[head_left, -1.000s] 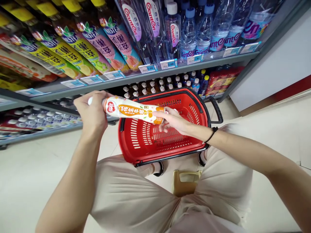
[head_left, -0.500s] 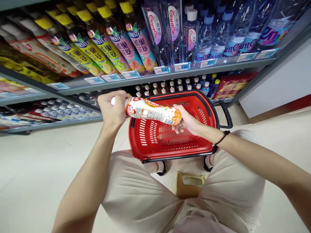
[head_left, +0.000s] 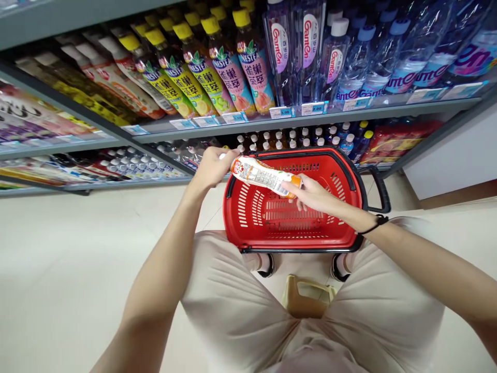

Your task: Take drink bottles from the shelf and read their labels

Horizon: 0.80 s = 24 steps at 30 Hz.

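The left hand (head_left: 212, 167) is gripping the capped end of one white-and-orange drink bottle (head_left: 264, 177), fingers wrapped around its neck, while the right hand (head_left: 316, 196) is pinching the orange base end between fingers and thumb. The bottle is lying tilted between the two hands, directly above one red shopping basket (head_left: 349, 241), which is sitting just beneath and beyond them. One black band is circling the right wrist. Past the left hand, five yellow-capped tea bottles (head_left: 221, 77) are standing on the shelf.
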Each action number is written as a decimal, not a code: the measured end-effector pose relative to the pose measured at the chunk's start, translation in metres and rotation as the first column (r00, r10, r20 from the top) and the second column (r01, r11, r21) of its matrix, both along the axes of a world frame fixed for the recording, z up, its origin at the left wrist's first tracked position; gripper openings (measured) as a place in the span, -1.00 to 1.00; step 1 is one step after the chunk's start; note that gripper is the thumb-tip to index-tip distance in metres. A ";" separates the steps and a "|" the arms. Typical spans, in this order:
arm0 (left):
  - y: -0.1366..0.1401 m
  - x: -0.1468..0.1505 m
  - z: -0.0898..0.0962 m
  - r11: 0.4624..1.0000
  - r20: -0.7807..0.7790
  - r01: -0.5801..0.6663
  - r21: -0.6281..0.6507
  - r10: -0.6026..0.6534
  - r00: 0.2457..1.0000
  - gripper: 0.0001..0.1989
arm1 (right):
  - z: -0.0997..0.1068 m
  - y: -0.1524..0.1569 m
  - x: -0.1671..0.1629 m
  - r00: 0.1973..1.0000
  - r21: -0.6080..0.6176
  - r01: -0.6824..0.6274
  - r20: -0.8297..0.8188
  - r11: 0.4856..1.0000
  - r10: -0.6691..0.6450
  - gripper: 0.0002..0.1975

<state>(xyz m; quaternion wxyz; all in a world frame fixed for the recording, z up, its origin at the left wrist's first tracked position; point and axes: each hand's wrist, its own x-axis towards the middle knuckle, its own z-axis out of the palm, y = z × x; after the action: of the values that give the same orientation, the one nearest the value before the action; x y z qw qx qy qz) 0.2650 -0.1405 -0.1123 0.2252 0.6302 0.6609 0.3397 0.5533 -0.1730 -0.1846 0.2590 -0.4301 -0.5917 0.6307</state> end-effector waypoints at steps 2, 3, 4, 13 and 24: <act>0.003 -0.006 -0.005 0.989 0.142 0.109 -0.097 -0.094 0.985 -0.61 | -0.008 0.002 0.002 0.999 0.063 -0.029 0.020 0.998 0.028 -0.52; 0.003 -0.008 -0.007 0.979 0.215 0.164 -0.123 -0.135 0.967 -0.62 | -0.011 0.003 0.003 0.999 0.069 -0.043 -0.003 0.997 0.044 -0.50; 0.004 -0.010 -0.009 0.968 0.277 0.210 -0.140 -0.165 0.947 -0.62 | -0.014 0.005 0.004 0.998 0.059 -0.059 -0.032 0.996 0.061 -0.47; 0.005 -0.005 -0.014 0.957 0.158 0.234 -0.174 -0.207 0.966 -0.62 | 0.001 0.012 0.006 0.861 0.232 -0.259 0.495 0.938 0.115 -0.41; 0.029 0.028 -0.141 0.729 -0.650 0.180 -0.660 -0.675 0.350 -0.64 | 0.003 0.019 0.026 0.265 0.013 -0.612 0.945 0.791 0.189 -0.64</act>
<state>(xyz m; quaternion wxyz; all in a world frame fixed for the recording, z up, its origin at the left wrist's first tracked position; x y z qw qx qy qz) 0.2927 -0.1110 -0.2529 0.0939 0.7885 0.5426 -0.2739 0.5795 -0.1541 -0.1815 -0.2051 -0.4739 -0.8316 0.2043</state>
